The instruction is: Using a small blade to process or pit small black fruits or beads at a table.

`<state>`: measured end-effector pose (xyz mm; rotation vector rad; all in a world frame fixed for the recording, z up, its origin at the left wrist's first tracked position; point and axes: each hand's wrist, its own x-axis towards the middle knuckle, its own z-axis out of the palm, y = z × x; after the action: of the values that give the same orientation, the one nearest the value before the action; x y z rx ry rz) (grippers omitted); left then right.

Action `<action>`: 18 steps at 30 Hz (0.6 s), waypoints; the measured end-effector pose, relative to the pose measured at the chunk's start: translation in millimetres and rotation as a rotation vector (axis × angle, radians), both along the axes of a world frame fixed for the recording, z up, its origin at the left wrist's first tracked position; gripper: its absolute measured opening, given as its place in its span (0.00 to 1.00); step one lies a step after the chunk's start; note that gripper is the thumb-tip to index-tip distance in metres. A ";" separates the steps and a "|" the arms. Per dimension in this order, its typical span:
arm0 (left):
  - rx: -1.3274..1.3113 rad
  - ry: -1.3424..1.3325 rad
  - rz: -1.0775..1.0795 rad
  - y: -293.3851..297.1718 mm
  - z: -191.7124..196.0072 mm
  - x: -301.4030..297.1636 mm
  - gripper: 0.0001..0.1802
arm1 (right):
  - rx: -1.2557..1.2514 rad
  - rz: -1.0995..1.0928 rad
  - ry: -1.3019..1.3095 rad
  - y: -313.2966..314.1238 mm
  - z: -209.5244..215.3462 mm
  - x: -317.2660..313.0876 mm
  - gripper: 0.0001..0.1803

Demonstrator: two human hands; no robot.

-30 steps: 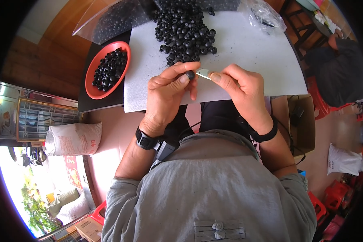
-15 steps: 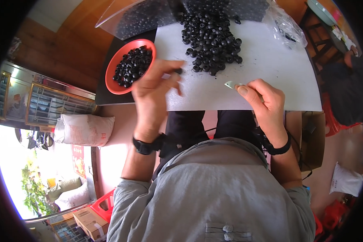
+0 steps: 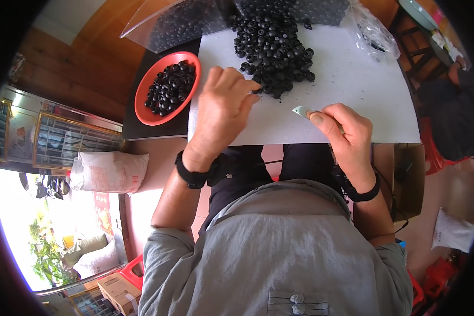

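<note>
My left hand (image 3: 224, 107) is at the near left edge of a heap of black beads (image 3: 271, 47), its thumb and forefinger closed around one small round black bead (image 3: 257, 91). The other fingers are curled. Off to the right, my right hand (image 3: 347, 131) pinches a small pale green blade-like tool (image 3: 302, 111) between thumb and forefinger, its pointed end toward the heap. An oval red-orange bowl (image 3: 140, 108) stands left of my left hand, with many black beads in it.
The white work board (image 3: 347, 84) carries dark crumbs near the heap. Behind it are a clear plastic bin (image 3: 142, 31) of black beads and a clear plastic bag (image 3: 375, 37). A cardboard box (image 3: 410, 184) sits right of my legs. Another person (image 3: 447, 113) is at the far right.
My left hand has swung right, away from the bowl to the edge of the heap, and its fingers have drawn together. My right hand stays in place with the tool.
</note>
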<state>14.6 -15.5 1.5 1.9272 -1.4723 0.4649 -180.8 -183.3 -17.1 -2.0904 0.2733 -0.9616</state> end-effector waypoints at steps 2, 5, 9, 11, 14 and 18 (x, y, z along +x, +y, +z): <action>0.045 -0.013 0.004 -8.3 -3.1 -3.6 0.11 | -0.006 0.012 -0.025 -0.5 -2.3 0.5 0.11; 0.092 -0.036 0.064 -11.9 -7.6 -0.7 0.09 | -0.043 0.001 -0.044 -0.1 -2.5 0.0 0.11; 0.082 0.066 0.046 1.5 -8.3 8.8 0.08 | -0.044 0.002 -0.032 -0.4 -1.3 -1.5 0.10; 0.065 0.085 0.034 9.0 -6.6 10.7 0.07 | -0.057 0.012 -0.043 -1.6 -1.8 -1.4 0.10; 0.036 0.139 0.057 13.6 -4.8 8.2 0.07 | -0.078 0.015 -0.059 -1.3 -2.9 -1.2 0.10; 0.048 0.132 0.041 7.6 -8.3 9.2 0.08 | -0.040 0.006 -0.050 -0.2 -2.4 -2.2 0.10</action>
<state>23.8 -7.9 -6.8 1.9894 -1.3727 0.3163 -183.1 -183.5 -19.6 -2.0990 0.2230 -1.0221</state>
